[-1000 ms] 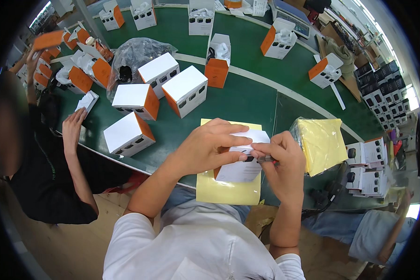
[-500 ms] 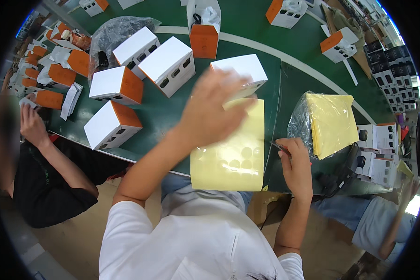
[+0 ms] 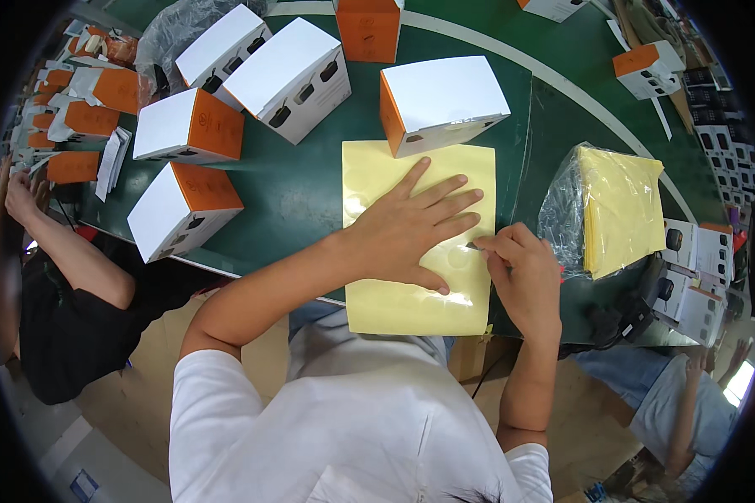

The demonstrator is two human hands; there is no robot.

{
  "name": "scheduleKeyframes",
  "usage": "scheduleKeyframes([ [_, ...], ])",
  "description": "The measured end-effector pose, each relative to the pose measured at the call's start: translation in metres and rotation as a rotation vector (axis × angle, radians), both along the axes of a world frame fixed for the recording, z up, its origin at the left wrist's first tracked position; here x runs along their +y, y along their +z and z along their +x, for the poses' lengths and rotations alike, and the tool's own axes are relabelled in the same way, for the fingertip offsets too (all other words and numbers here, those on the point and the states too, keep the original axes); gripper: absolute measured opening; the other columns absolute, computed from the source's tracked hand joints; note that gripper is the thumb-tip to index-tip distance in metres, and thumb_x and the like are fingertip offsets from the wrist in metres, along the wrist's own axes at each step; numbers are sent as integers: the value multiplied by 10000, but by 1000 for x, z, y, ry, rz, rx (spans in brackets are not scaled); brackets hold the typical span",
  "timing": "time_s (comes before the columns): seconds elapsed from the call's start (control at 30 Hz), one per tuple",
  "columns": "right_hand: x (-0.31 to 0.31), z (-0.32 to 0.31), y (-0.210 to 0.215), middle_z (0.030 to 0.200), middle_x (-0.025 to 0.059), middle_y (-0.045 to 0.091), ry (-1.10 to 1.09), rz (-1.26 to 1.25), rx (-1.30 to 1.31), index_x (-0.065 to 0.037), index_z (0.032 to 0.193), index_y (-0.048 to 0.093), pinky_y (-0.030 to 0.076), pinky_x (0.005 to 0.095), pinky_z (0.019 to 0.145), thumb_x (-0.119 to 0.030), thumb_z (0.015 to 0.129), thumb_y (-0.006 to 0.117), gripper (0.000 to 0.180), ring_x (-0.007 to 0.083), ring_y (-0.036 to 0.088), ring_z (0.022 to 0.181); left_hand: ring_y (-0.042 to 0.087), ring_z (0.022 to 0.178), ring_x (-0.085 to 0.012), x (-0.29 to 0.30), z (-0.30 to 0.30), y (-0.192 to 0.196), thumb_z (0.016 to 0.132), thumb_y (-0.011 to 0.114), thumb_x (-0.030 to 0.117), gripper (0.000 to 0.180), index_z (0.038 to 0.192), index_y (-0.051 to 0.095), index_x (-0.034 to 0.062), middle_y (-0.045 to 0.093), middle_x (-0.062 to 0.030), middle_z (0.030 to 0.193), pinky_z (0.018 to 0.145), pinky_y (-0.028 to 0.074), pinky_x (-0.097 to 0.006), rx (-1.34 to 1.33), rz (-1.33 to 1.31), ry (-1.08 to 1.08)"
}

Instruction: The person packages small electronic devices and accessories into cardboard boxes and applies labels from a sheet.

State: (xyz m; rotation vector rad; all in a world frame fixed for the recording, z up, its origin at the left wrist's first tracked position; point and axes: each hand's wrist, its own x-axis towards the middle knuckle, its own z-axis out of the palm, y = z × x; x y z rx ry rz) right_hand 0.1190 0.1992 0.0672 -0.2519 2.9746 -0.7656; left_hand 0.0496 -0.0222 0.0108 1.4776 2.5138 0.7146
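Currently the left hand lies palm down with its fingers spread, grasping nothing, on a glossy pale-yellow rectangular sheet marked with faint circles. Close beside it, the right hand pinches a slim dark tool, its tip over the sheet's right part. The sheet lies flat at the near edge of a smooth dark-green table, crossed farther out by a curved white line. At the sheet's far edge stands a white-and-orange cardboard box; four similar boxes cluster to the left. To the right, more yellow sheets lie in clear crinkled plastic. Around the table, a person in black sits at the left, another in pale blue at the right, above a tan floor; bright light shows at the far right.
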Motion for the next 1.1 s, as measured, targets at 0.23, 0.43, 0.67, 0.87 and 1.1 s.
scheduleKeyframes([
  [0.23,-1,-2,8,855,30,628,46,28,-67,-128,962,773,407,382,723,-10,840,708,182,236,612,743,288,1546,-276,-1,0,-1,741,736,730,953,1462,540,139,366,-49,1645,1265,123,-623,10,20,2],
  [0.43,-2,-1,7,853,31,627,-1,13,-31,-121,962,771,415,380,735,-8,843,709,176,235,618,751,287,1546,-274,-1,-1,0,742,741,722,948,1461,541,139,370,-51,1642,1268,116,-622,9,16,1],
  [0.67,2,0,8,853,30,619,-7,-13,-56,-122,964,767,415,376,736,-8,847,707,174,233,616,753,278,1551,-274,-2,-1,-1,747,758,693,934,1468,538,142,370,-53,1645,1274,101,-613,-8,17,-3],
  [0.87,-3,-2,7,856,29,617,-13,25,-22,-121,959,760,412,379,734,-18,847,707,161,232,617,755,274,1552,-270,-2,-2,-1,755,758,684,922,1469,538,144,363,-49,1648,1275,100,-613,-16,9,-2],
  [1.1,-1,-4,6,859,25,620,14,13,-53,-122,957,759,410,384,734,-31,838,711,156,228,615,755,274,1552,-265,-4,-3,-3,758,760,675,912,1467,539,144,366,-49,1646,1274,100,-612,-21,15,-3],
])
